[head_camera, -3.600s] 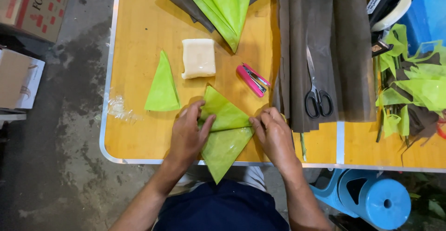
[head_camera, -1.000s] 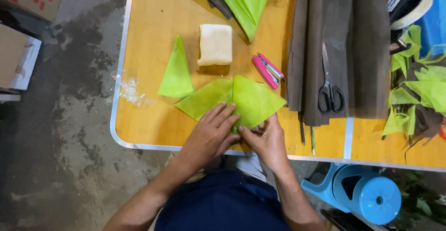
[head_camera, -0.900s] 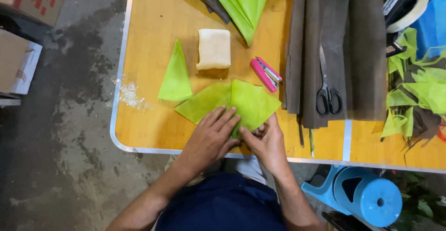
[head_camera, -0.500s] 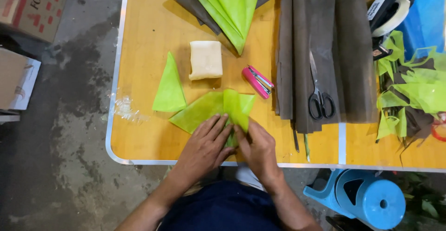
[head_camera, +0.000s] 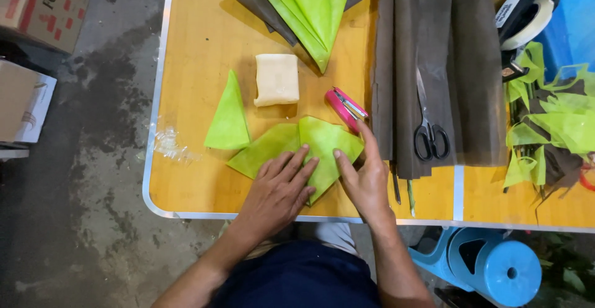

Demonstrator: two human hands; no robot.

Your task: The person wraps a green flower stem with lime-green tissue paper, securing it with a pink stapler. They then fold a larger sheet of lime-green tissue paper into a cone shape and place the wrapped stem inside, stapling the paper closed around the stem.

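On the yellow bench (head_camera: 198,66), the left hand (head_camera: 279,190) and right hand (head_camera: 365,181) lie flat with fingers spread, pressing the folded green sheet (head_camera: 310,147), gripping nothing.

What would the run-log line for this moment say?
left hand: flat on green sheet | right hand: pressing its fold | nearby: pink stapler, scissors

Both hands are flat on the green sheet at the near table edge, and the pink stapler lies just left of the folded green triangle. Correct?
Not quite. In the head view the pink stapler lies right of the folded green triangle, beyond the cream block. The left hand and right hand do press the green sheet.
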